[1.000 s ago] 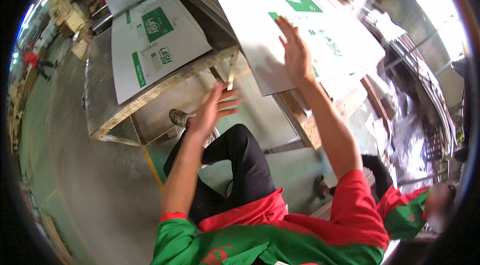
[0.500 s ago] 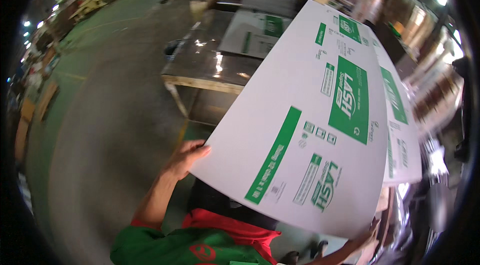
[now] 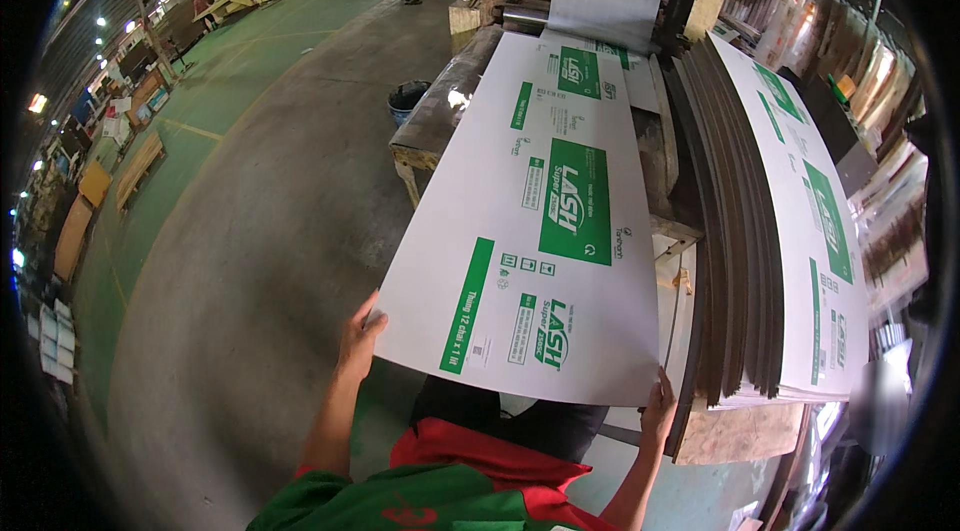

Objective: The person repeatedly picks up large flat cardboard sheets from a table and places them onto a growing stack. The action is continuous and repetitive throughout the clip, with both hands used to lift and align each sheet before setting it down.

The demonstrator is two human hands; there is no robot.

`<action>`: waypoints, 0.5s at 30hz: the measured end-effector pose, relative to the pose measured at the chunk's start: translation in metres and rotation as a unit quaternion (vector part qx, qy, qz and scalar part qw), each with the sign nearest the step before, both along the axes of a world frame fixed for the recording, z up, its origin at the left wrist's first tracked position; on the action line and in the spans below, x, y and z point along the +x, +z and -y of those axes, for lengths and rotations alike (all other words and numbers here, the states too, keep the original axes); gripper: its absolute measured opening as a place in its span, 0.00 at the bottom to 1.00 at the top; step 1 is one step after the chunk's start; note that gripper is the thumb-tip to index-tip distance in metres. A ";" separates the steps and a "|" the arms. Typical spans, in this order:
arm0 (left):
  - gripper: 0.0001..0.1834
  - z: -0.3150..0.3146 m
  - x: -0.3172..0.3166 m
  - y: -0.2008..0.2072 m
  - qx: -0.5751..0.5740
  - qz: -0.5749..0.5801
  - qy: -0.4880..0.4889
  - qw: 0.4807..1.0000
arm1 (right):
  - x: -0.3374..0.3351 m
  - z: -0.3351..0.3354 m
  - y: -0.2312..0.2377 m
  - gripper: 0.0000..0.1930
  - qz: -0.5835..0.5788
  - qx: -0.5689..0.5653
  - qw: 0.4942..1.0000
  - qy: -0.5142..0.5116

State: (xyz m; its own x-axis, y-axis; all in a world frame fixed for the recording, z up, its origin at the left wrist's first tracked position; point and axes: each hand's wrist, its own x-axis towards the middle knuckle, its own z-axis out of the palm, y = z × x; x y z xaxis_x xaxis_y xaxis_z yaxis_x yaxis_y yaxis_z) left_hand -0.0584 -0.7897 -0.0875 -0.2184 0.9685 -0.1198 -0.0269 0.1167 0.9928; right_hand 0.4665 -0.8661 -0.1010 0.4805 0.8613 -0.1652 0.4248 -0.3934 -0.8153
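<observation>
Left hand (image 3: pixel 358 336) and right hand (image 3: pixel 657 409) pinch near corners of printed cardboard sheet (image 3: pixel 545 231), keeping wide floppy board level; stacked sheets (image 3: pixel 790 231) just right.

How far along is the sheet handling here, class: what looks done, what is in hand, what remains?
Done: a tall stack of sheets stands at the right. In hand: the left hand and right hand grip the near corners of one printed sheet. Left: this sheet is not yet on the stack.
</observation>
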 end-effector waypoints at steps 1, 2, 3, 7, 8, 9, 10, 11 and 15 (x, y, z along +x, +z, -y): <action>0.31 0.004 0.000 -0.006 -0.012 0.007 0.018 1.000 | -0.001 0.003 -0.004 0.21 -0.009 -0.012 0.999 -0.041; 0.31 0.007 0.001 -0.012 -0.003 0.013 0.021 1.000 | -0.001 0.007 -0.006 0.21 -0.041 -0.063 0.995 -0.057; 0.31 0.010 0.002 -0.015 0.013 0.016 0.000 1.000 | -0.001 0.011 -0.006 0.21 -0.071 -0.021 0.995 -0.070; 0.29 0.011 0.003 -0.017 -0.053 -0.096 0.034 0.993 | -0.003 0.023 0.005 0.21 -0.105 0.022 0.991 -0.083; 0.29 0.009 0.002 -0.016 -0.066 -0.107 0.037 0.991 | -0.004 0.025 0.008 0.21 -0.097 -0.010 0.990 -0.097; 0.29 0.008 0.001 -0.014 -0.077 -0.117 0.043 0.989 | -0.006 0.027 0.011 0.21 -0.106 0.002 0.990 -0.094; 0.29 0.006 -0.002 -0.012 -0.051 -0.144 0.035 0.988 | -0.008 0.029 0.014 0.21 -0.112 -0.004 0.989 -0.100; 0.29 0.005 -0.004 -0.009 -0.024 -0.171 0.026 0.985 | -0.010 0.031 0.018 0.22 -0.135 0.013 0.988 -0.081; 0.29 0.011 -0.016 0.008 -0.021 -0.220 -0.014 0.975 | -0.024 0.049 0.036 0.22 -0.133 -0.011 0.986 -0.099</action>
